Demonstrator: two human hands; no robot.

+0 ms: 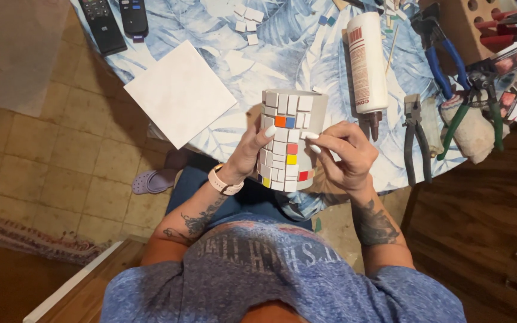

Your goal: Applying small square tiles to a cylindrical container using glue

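Looking down at the table (258, 54) first: its blue leaf-print cloth fills the upper middle of the frame, and its curved near edge runs from mid left to lower right, just above the lap. Tiled floor (43, 167) takes the left side, mostly open apart from a lilac clog (154, 179) near the table edge.

White square tile (179, 93) lies left of centre, one corner overhanging the table edge. White glue bottle (366, 63) lies lengthwise upper right of centre, nozzle pointing down-frame. Right of it, tile nippers (417, 137) and pliers with blue and green handles (462, 90) crowd the upper right; little free room there. Two remotes (115, 21) sit upper left. Loose white tile pieces (246, 24) at top centre.

Mosaic cylinder (288, 140) is at frame centre, held over the table edge, clad in small white squares with a few orange, blue, red and yellow ones.

Left hand (249, 149) wraps its left side, fingers closed on it. Right hand (345, 158) sits on the right side, thumb and forefinger pinched together at the surface, possibly on one small tile; too small to confirm.
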